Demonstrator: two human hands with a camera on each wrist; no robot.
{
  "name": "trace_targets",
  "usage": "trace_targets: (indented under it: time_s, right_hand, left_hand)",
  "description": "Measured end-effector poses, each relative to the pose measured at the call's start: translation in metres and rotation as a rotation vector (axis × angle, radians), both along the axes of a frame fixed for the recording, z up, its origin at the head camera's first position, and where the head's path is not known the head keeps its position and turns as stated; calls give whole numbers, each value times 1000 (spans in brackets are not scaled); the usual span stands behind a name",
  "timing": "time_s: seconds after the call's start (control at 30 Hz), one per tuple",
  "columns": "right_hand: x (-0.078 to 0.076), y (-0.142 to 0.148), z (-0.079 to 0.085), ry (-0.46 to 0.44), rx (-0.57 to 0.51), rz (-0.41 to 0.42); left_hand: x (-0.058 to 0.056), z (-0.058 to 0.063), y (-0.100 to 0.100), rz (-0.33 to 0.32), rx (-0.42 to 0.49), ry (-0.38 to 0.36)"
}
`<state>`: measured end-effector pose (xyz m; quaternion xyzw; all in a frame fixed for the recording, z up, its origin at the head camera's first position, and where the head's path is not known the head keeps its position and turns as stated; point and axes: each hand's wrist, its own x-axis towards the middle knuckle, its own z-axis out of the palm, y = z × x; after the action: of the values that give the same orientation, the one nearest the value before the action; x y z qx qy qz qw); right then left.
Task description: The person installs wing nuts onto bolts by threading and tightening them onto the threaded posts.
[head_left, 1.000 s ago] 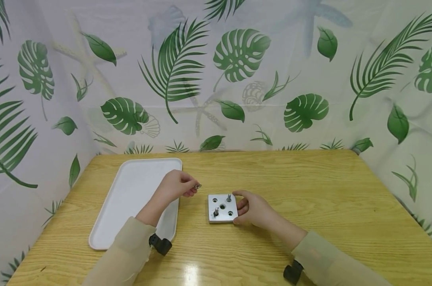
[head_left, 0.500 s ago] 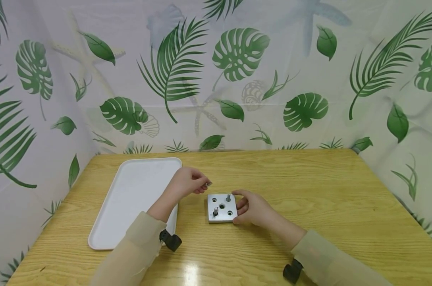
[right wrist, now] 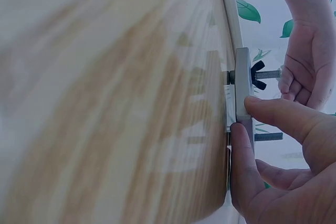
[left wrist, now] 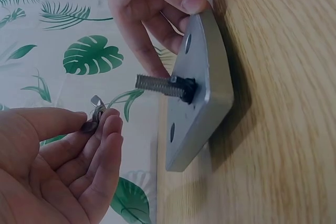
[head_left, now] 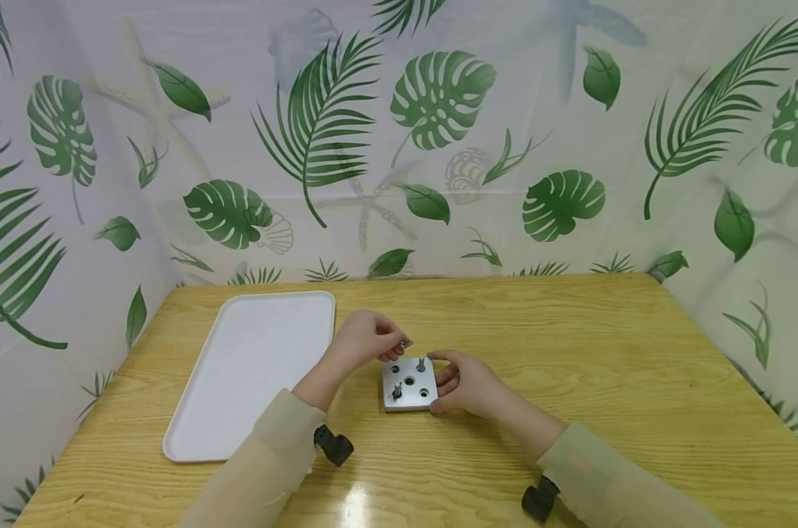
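My left hand [head_left: 366, 339] pinches a small silver wing nut [left wrist: 97, 111] between thumb and fingertips, just beyond the plate's far edge in the head view. The square metal plate [head_left: 412, 402] has several holes. Two threaded bolts stand up from opposite corners of it. On the near-left bolt [left wrist: 152, 84] sits a black wing nut [right wrist: 258, 75], close against the plate's face. The far-right bolt [right wrist: 269, 137] shows bare thread. With thumb and fingers at its right-hand corners, my right hand [head_left: 471, 387] grips the plate, low over the wooden table.
A white tray [head_left: 260, 359] lies to the left of the plate, behind my left forearm. The wooden table [head_left: 570, 330] reaches back to a leaf-printed cloth [head_left: 478, 235]. Each sleeve cuff has a small black camera, one being the left wrist camera [head_left: 334, 445].
My left hand has moved right with the silver wing nut, from beside the tray to the far side of the plate. The right hand and plate stay in place.
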<state>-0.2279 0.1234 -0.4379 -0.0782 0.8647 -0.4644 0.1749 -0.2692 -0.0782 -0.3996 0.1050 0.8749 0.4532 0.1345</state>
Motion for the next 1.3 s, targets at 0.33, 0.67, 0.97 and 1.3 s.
trace_targets:
  time_s: [0.33,0.67,0.97,1.3]
  right_hand:
    - [0,0,-2,-2,-1,-3]
    - [1,1,-1,-7,-1,-1]
    - [2,0,0,-8,-5,4]
    - [3,1,1,-4,-11,11]
  left_hand:
    - [-1,-6,9,-43,-69,42]
    - [2,-8,19,-61,-132,84]
    - [6,-9,22,-70,-172,112]
    - [9,-12,26,-78,-210,170]
